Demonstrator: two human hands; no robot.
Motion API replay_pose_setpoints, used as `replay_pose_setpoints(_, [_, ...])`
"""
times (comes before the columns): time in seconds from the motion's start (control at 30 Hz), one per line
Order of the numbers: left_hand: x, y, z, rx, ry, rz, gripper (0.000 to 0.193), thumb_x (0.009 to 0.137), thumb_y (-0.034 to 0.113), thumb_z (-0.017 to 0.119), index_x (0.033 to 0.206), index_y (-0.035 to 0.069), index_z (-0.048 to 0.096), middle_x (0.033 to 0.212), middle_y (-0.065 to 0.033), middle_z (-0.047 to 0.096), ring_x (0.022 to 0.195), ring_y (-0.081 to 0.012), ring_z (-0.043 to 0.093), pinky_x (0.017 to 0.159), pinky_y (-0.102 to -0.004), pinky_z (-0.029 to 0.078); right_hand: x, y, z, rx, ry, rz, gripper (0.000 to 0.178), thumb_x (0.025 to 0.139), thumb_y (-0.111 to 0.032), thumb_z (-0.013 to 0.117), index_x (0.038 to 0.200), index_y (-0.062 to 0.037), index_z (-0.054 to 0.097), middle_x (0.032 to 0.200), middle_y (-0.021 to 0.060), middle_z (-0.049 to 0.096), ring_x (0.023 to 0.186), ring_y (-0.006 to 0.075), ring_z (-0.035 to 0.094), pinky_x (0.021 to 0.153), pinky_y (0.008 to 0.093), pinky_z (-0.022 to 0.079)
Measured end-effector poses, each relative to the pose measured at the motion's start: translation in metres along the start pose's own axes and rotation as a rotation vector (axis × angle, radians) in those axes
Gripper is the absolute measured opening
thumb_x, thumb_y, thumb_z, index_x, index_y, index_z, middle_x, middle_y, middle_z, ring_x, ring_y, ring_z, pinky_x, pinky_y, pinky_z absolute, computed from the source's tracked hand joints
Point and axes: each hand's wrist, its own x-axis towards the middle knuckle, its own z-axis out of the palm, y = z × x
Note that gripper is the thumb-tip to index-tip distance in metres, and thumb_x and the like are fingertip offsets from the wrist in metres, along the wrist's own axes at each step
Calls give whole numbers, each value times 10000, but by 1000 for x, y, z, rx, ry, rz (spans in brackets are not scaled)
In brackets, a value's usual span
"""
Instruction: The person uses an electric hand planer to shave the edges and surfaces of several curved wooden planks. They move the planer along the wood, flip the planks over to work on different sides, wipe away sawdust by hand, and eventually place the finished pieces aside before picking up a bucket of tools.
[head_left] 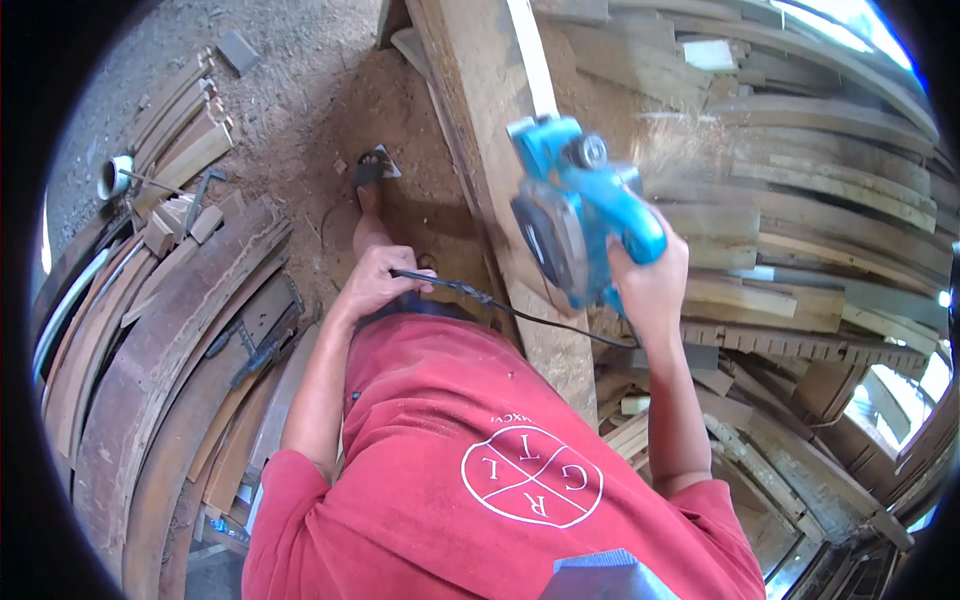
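My right hand (655, 275) is wrapped around the rear handle of a teal electric planer (585, 195). Beneath the planer's far end runs a narrow pale strip of wood (532, 55), lying along a long thick plank (475, 80). The planer's body hides where its sole meets the wood. A spray of shavings (675, 145) flies off to the planer's right. Closer to my body, my left hand (372, 285) is closed on the black power cord (525, 316), which sags across to below my right wrist.
Stacked boards (820, 190) fill the right side. More planks (150, 400) lie at left, with a bar clamp (255, 355) and a hammer (203, 190) on them. A white cup-like container (114, 177) lies farther off. My sandalled foot (368, 170) stands on the dusty ground left of the plank.
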Motion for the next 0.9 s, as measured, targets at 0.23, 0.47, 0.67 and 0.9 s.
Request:
replay_pose_setpoints(0.23, [25,5,-54,-237,157,-71,152,940,103,762,855,-20,792,775,-72,744,729,-133,688,679,-277,522,180,-102,47,30,26,-223,178,849,-16,695,1023,11,723,670,65,642,534,126,586,525,315,450])
replay_pose_setpoints(0.47, [76,23,-105,-324,191,-194,351,1042,268,677,856,-19,757,830,-73,769,798,-108,694,748,-274,533,385,-180,93,-48,19,-210,146,837,-115,730,757,4,698,586,51,606,476,153,572,474,333,438])
replay_pose_setpoints(0.67, [109,32,-132,-334,279,-152,401,1078,347,617,1001,1,804,937,-71,777,868,-125,694,835,-295,533,529,-274,132,77,54,-209,177,812,-98,720,664,-24,656,589,108,609,412,210,545,368,373,384])
replay_pose_setpoints(0.9, [131,37,-140,-171,367,-120,378,1067,347,627,1071,19,814,974,-96,778,923,-161,698,925,-314,502,660,-272,132,340,-89,-244,144,875,-113,674,755,-38,647,613,57,558,456,185,524,415,350,395])
